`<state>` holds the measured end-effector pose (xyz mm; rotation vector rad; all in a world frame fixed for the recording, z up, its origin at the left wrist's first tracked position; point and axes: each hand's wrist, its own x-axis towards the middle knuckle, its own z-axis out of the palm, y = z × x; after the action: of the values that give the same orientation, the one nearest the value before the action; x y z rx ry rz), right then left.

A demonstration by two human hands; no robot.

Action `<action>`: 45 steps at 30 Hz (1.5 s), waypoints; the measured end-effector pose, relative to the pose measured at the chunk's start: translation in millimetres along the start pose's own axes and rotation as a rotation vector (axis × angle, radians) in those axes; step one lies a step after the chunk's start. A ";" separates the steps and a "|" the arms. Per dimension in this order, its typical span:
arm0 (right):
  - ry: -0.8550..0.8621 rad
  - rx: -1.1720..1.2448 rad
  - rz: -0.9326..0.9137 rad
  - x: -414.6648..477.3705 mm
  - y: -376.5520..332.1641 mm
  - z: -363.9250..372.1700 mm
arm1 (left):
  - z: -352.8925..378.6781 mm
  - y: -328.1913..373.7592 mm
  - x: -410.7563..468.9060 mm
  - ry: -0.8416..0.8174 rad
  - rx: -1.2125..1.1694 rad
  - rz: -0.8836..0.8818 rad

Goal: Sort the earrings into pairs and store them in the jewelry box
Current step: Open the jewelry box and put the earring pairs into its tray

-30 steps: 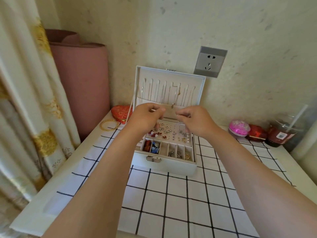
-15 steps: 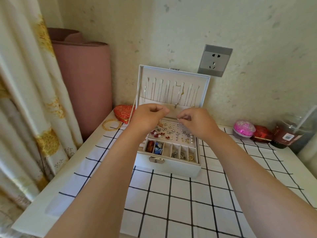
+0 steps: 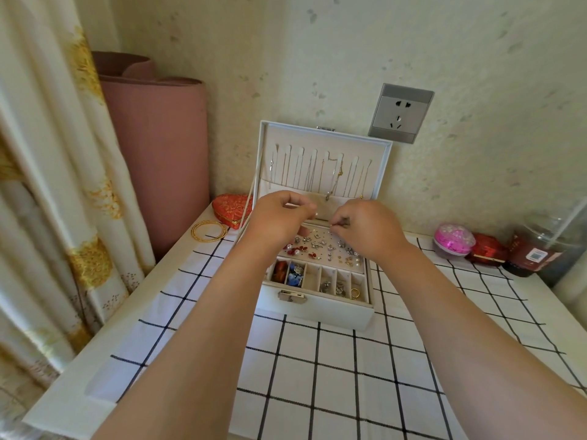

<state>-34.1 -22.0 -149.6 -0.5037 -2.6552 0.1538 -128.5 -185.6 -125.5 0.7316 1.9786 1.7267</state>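
Head view, frame centre: pinching tiny earring pieces (image 3: 316, 214) with curled left hand (image 3: 279, 217) and right hand (image 3: 365, 228) just above the stud panel (image 3: 320, 234) of the jewelry box (image 3: 317, 312), right hand lower and nearer it.

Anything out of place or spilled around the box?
Nothing spilled or damaged. Only the gold bangles lie loose on the table, left of the box beside the red heart case, not stored.

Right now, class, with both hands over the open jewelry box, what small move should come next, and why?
Probably lower the right hand and seat the tiny piece it seems to pinch in a free hole of the earring panel: the hand hovers just above it, where other studs already sit.
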 end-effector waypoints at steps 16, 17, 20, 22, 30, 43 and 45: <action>-0.144 0.346 0.115 6.9 -2.0 -32.8 | 3.3 3.1 -4.6 0.009 -0.054 -0.020; -0.113 0.428 0.131 8.3 -4.9 -39.9 | 4.4 4.1 -5.4 0.005 -0.076 -0.024; -0.150 0.678 0.143 8.7 -19.0 -60.1 | 8.2 8.4 -8.6 0.000 -0.152 -0.067; -0.182 0.730 0.118 8.0 -26.6 -64.8 | 10.3 10.2 -10.1 -0.002 -0.196 -0.112; -0.039 0.860 0.148 6.7 -23.9 -53.9 | 10.2 12.4 -10.1 -0.054 -0.254 -0.128; -0.125 0.280 0.249 -1.4 9.1 -25.5 | 22.1 -23.5 -1.3 -0.194 0.792 0.302; -0.147 0.241 0.222 -3.1 8.4 -23.2 | 23.0 -25.1 -1.6 -0.227 0.857 0.313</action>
<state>-18.7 -14.6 -131.5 -0.7286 -2.6647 0.5911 -115.9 -171.2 -153.7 1.4961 2.5036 0.7926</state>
